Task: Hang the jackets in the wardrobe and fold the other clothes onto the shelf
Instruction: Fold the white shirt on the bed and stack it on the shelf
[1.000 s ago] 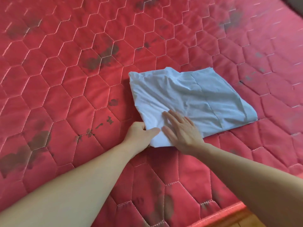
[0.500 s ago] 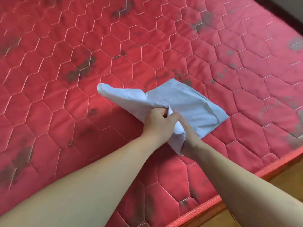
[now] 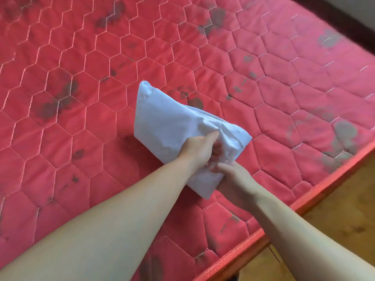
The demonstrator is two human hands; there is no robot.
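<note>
A folded white garment [image 3: 168, 126] is lifted off the red quilted mattress [image 3: 81, 98], held as a thick packet that tilts up to the far left. My left hand [image 3: 199, 148] grips its near edge from above, thumb stretched over the cloth. My right hand [image 3: 233, 179] holds the lower near corner from underneath, its fingers partly hidden by the fabric. The two hands touch each other at the garment's near end.
The mattress has dark stains scattered over its hexagon stitching. Its piped edge [image 3: 284, 220] runs diagonally at the lower right, with wooden floor [image 3: 334, 209] beyond. A dark strip [image 3: 345, 21] lies along the far right corner.
The garment lay flat a second ago with my hands on its near edge. Both hands have since gathered it and raised it off the mattress as a folded bundle.
</note>
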